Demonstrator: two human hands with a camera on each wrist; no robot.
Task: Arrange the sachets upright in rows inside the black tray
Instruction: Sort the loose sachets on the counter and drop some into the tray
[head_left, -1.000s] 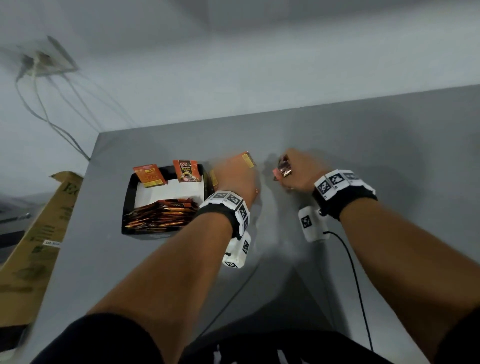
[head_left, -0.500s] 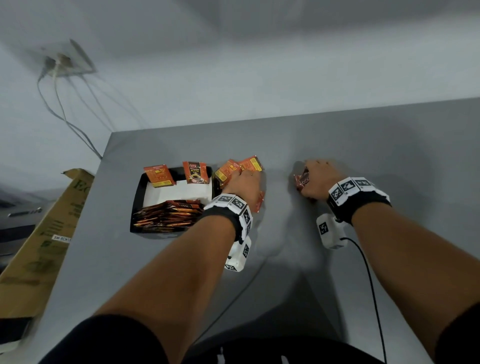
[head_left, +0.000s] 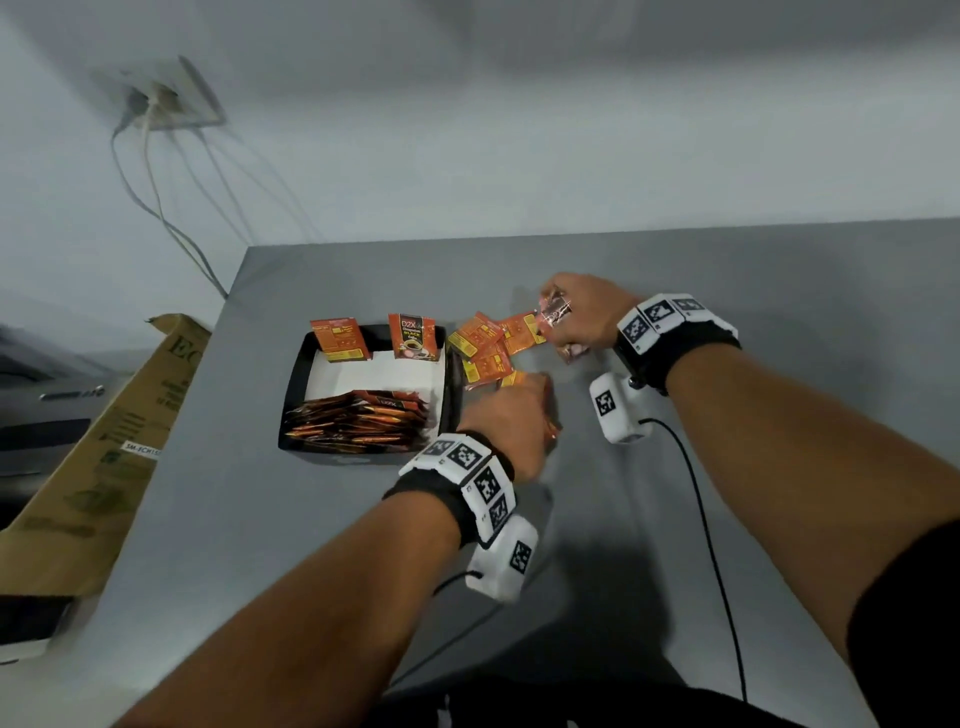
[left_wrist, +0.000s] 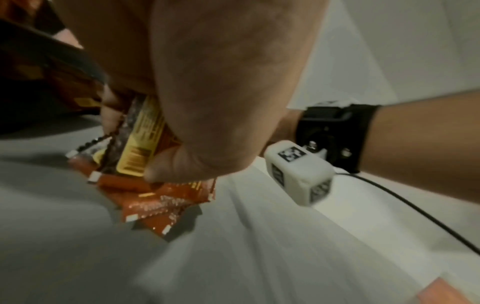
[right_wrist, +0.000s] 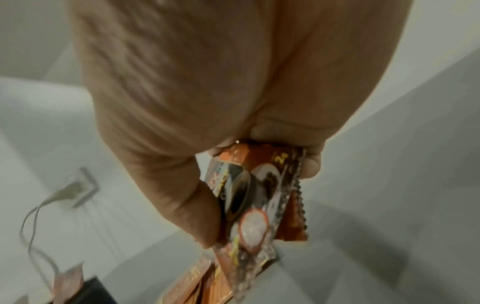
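Observation:
The black tray (head_left: 293, 395) sits on the grey table with two orange sachets (head_left: 340, 340) upright against its far wall and a packed row of sachets (head_left: 358, 421) along its near side. Several loose sachets (head_left: 488, 345) lie just right of the tray. My left hand (head_left: 519, 415) grips a bunch of sachets (left_wrist: 140, 144) beside the tray's right wall. My right hand (head_left: 576, 317) holds a few sachets (right_wrist: 249, 197) above the loose pile, pinched between thumb and fingers.
A cardboard box (head_left: 104, 457) leans at the table's left edge. A wall socket with cables (head_left: 166, 104) is on the wall behind. A black cable (head_left: 711, 545) trails from the right wrist camera across the table.
My right hand has moved left toward the loose pile with its sachets. My left hand has drawn back toward me, baring more of the loose sachets.

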